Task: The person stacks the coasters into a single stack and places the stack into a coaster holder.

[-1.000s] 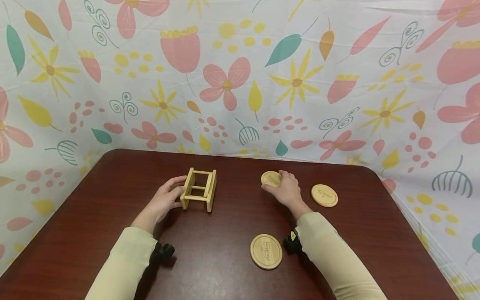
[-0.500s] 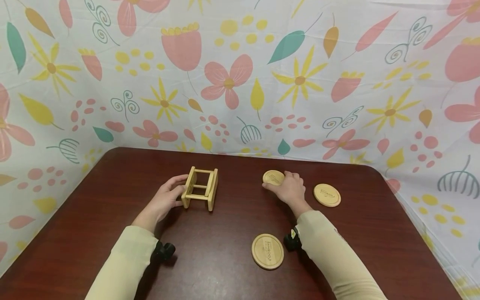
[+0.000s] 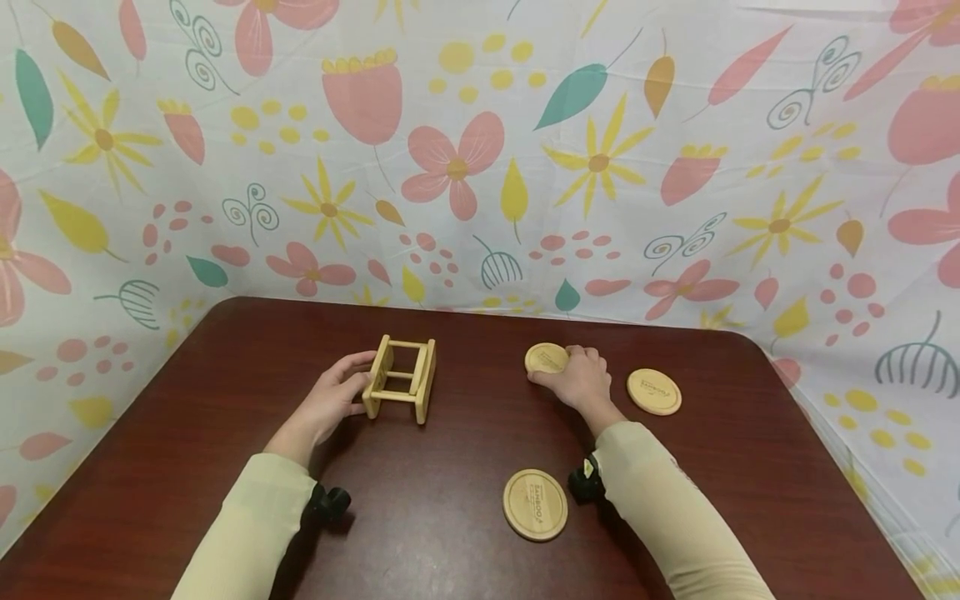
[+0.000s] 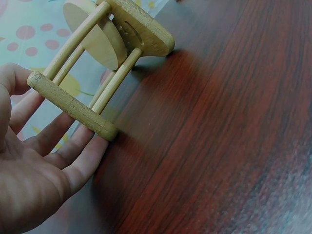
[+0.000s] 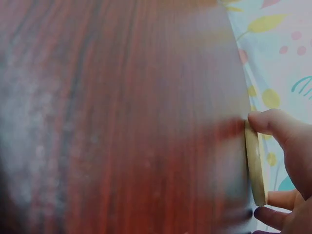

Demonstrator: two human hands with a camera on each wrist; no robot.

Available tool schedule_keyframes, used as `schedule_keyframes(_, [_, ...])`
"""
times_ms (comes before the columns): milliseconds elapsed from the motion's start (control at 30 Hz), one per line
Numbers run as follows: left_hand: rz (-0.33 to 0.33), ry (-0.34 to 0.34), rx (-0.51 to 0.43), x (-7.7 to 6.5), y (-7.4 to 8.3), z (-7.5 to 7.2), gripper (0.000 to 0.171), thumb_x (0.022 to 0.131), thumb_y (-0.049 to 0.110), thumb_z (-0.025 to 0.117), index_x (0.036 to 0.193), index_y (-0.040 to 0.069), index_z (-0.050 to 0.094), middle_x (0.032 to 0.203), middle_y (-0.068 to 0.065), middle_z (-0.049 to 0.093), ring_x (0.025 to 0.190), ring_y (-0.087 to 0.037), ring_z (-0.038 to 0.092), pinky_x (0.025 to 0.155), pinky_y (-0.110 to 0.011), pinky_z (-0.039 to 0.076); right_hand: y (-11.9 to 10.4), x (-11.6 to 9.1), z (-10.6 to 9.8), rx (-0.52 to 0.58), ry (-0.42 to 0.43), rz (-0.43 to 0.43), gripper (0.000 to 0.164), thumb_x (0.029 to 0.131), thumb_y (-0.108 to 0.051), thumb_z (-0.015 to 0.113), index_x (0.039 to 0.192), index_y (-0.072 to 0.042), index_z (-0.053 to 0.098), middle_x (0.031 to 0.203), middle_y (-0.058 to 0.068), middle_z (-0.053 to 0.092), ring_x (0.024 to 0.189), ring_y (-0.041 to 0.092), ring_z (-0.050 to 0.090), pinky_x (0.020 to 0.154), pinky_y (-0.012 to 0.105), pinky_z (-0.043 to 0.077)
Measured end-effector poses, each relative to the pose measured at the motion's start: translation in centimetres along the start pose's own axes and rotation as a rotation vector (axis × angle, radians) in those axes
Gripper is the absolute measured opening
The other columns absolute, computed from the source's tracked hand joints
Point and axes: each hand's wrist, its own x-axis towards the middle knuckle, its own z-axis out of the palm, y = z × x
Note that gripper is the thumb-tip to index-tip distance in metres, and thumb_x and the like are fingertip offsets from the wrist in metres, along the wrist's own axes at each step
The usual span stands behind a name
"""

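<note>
Read the label first: the front coaster (image 3: 535,504) carries the printed word BAMBOO, running sideways, with smaller lines beside it that are not legible. The right coaster (image 3: 654,392) and the held coaster (image 3: 546,357) also bear dark lettering, too small to read with certainty.

Your left hand (image 3: 332,397) grips the rack (image 3: 393,396) by its left end panel, on the left part of the worktop (image 3: 450,467). Inside the rack, a racked coaster (image 4: 103,44) stands on edge near the far end panel, seen from the left wrist.

Your right hand (image 3: 579,379) pinches the held coaster at its rim, thumb on one side and fingers on the other. The held coaster is well apart from the rack, to its right, near the rear edge of the worktop.

Note the surroundings. The right coaster lies flat just beside your right hand. The front coaster lies flat just beside the black device (image 3: 586,482) on your right wrist. A flower-patterned cloth (image 3: 442,258) hangs directly behind the worktop.
</note>
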Motion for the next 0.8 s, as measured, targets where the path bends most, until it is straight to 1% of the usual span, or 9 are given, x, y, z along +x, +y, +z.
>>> schedule_keyframes(200, [-0.007, 0.005, 0.007, 0.1, 0.0, 0.1, 0.049, 0.099, 0.025, 0.046, 0.145, 0.018, 0.034, 0.143, -0.015, 0.039, 0.124, -0.032, 0.049, 0.09, -0.042, 0.05, -0.1, 0.0, 0.0, 0.068, 0.008, -0.041, 0.092, 0.071, -0.047, 0.076, 0.141, -0.007, 0.031, 0.131, 0.021, 0.045, 0.119, 0.04, 0.042, 0.095, 0.058, 0.033])
schedule_keyframes(400, [-0.008, 0.008, 0.01, 0.1, -0.1, 0.1, 0.049, 0.099, 0.025, 0.046, 0.145, 0.018, 0.034, 0.143, -0.014, 0.039, 0.124, -0.032, 0.049, 0.09, -0.042, 0.051, -0.3, -0.3, -0.3, 0.077, -0.025, -0.1, 0.091, 0.073, -0.036, 0.077, 0.145, -0.012, 0.026, 0.136, 0.021, 0.044, 0.123, 0.04, 0.043, 0.098, 0.059, 0.029])
schedule_keyframes(567, [-0.013, 0.011, 0.009, 0.1, -0.1, 0.2, 0.048, 0.099, 0.026, 0.045, 0.145, 0.019, 0.035, 0.143, -0.013, 0.04, 0.123, -0.031, 0.049, 0.089, -0.041, 0.051, -0.4, -0.5, -0.6, 0.09, -0.041, -0.134, 0.09, 0.075, -0.032, 0.077, 0.146, -0.016, 0.025, 0.139, 0.02, 0.043, 0.126, 0.038, 0.043, 0.099, 0.061, 0.025])
schedule_keyframes(800, [-0.013, 0.009, 0.002, 0.1, -0.1, 0.1, 0.047, 0.099, 0.026, 0.045, 0.144, 0.02, 0.035, 0.143, -0.013, 0.04, 0.124, -0.03, 0.049, 0.089, -0.041, 0.051, -0.5, -1.0, -1.2, 0.143, -0.024, -0.158, 0.078, 0.08, -0.024, 0.073, 0.145, -0.016, 0.029, 0.137, 0.02, 0.046, 0.123, 0.037, 0.046, 0.092, 0.06, 0.025])
